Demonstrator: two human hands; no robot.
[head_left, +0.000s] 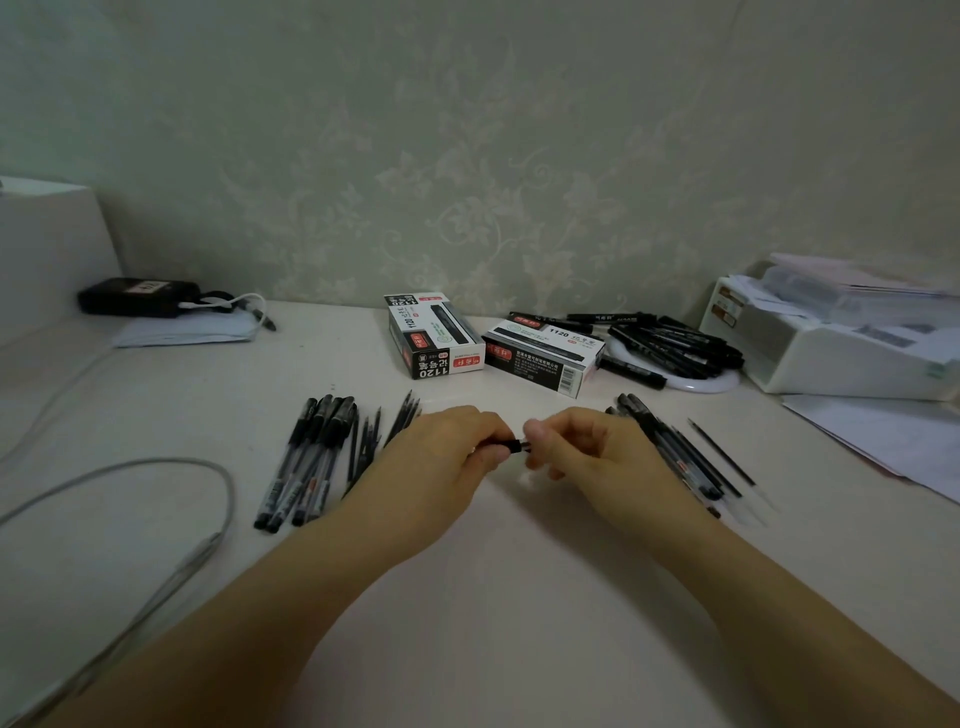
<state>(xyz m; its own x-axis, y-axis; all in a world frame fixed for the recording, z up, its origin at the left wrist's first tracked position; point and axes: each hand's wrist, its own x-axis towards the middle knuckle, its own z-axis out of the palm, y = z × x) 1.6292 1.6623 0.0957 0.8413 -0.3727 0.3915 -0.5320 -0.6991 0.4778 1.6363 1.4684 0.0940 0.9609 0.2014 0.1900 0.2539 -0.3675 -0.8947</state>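
Both hands meet just above the middle of the worktop (493, 571). The left hand (441, 457) is curled round the barrel of a black pen (511, 443), and the right hand (582, 447) pinches the short dark end that sticks out between them. The fingers hide most of the pen, so it is not clear whether the right hand is working on a nib cone, a cap or a refill. It looks like a step in assembling or dismantling the pen. The main risk is a small part slipping from that fingertip pinch. A twist or pull that lets go suddenly could drop a nib piece or spring onto the pale surface, where it might roll under the row of capped gel pens (306, 457) to the left or in among the loose refills (366, 441) beside them. A jerk of the right hand could also sweep the wrist into the pens lying close behind it (675, 452) and scatter them, or nudge the single refill (722, 452) further out. If the parts go together at an angle, a thread could cross or a thin refill could bend, and too hard a squeeze near an uncapped tip could leave ink on the fingers. Neither forearm touches the grey cable (228, 483) looping at the left, though a wide pull back with the left elbow could catch it. The two marker boxes (436, 338) and the heap of markers (670, 340) sit well back, out of harm's way.
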